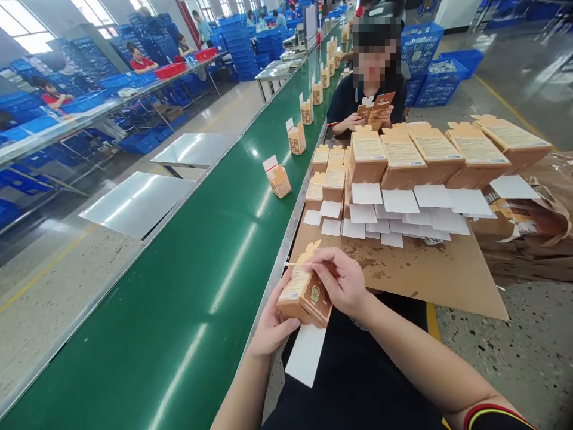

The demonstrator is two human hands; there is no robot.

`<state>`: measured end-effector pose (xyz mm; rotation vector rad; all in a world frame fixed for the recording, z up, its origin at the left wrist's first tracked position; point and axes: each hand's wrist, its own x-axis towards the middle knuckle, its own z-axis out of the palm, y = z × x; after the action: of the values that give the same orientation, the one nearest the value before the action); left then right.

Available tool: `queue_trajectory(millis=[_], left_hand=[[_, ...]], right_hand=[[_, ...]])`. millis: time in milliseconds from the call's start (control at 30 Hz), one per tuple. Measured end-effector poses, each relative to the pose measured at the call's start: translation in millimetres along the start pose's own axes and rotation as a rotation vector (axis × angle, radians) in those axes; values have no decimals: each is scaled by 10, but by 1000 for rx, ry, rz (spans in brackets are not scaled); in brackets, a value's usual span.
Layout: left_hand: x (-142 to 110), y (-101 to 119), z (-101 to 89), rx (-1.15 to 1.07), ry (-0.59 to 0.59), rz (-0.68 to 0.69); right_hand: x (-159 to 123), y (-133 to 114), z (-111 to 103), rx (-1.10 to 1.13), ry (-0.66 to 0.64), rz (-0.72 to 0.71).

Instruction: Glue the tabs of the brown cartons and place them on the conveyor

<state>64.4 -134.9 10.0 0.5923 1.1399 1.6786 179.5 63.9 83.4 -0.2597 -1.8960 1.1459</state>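
Note:
Tilted in front of me is a small brown-and-cream carton [308, 292], with printed text on its upper face and a green emblem on its side. A long white flap [307, 355] hangs from its near end, and cut cream tabs stick out at the far end. My left hand [273, 322] grips the carton from the left, thumb on its near edge. Above the carton, my right hand [342, 278] pinches a thin white stick [295, 264], which looks like a cotton swab and lies across the upper face. The right fingers hide part of that face.
A green conveyor belt [179, 316] runs along my left, carrying a line of upright cartons [280, 181]. To my right, a stained cardboard sheet [430, 275] bears stacked cartons [369, 155] with white flaps. Across it, a co-worker [342, 113] holds a flat carton piece. Blue crates [421, 54] stand behind.

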Motion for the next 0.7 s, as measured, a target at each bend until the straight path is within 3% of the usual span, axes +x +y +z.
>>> queue_trajectory(millis=[133,267,333,400,533,700], left_hand=[[56,79,76,129,44,97],[161,115,175,288,204,239],[183,163,207,327,241,246],[179,240,227,292,165,181],[186,374,256,55,-93,-17],[304,398,290,-127,-23,-177]], right_hand=[[-115,2,29,-9,77,48],[-130,-47,108,-19,116,0],[-129,-59,124,-45,128,-23],[-125,-46,102,-56,152,-11],[-90,36,-1,-8,191,66],[-69,34,-117,13,199,17]])
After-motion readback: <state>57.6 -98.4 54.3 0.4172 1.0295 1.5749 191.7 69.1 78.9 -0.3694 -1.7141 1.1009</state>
